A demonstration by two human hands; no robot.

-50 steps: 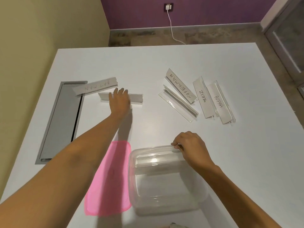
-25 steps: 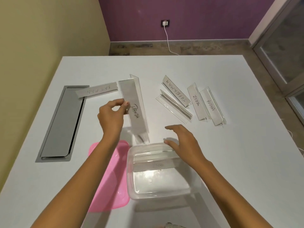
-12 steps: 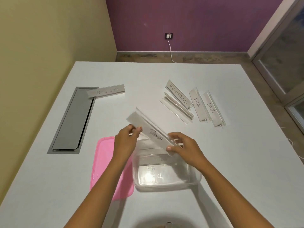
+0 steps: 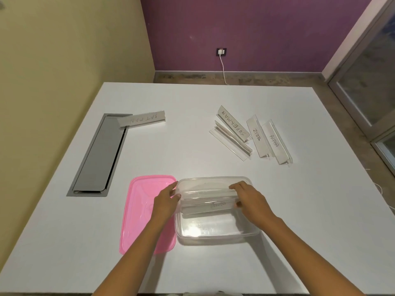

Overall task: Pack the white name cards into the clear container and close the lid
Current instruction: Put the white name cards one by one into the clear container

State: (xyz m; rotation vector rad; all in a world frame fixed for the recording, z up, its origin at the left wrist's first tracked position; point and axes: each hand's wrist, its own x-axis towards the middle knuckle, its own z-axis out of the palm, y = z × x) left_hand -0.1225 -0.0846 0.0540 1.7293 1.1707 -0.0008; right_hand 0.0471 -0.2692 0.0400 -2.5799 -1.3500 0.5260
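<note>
A clear container (image 4: pixel 215 231) sits on the white table near me, its pink lid (image 4: pixel 141 201) lying flat to its left. Inside it, a white name card (image 4: pixel 210 205) in a clear holder lies lengthwise against another card holder (image 4: pixel 205 192) at the far wall. My left hand (image 4: pixel 165 200) holds the card's left end at the container's left wall. My right hand (image 4: pixel 249 199) grips its right end. On the table lie the BATMAN card (image 4: pixel 142 121) at the left and, at the right, the SUPERMAN card (image 4: pixel 233 123), a plain clear holder (image 4: pixel 230 143), the ZEBRA card (image 4: pixel 256 135) and the ALPHA card (image 4: pixel 275 142).
A grey metal cable hatch (image 4: pixel 97 154) is set into the table at the left, with the BATMAN card's end over its far corner. A yellow wall runs close along the left. Floor, a wall socket with a cable and a glass door lie beyond the table.
My left hand picked a card up from the left of the table and brought it over; both hands then lowered it into the container. The view tilted up.
</note>
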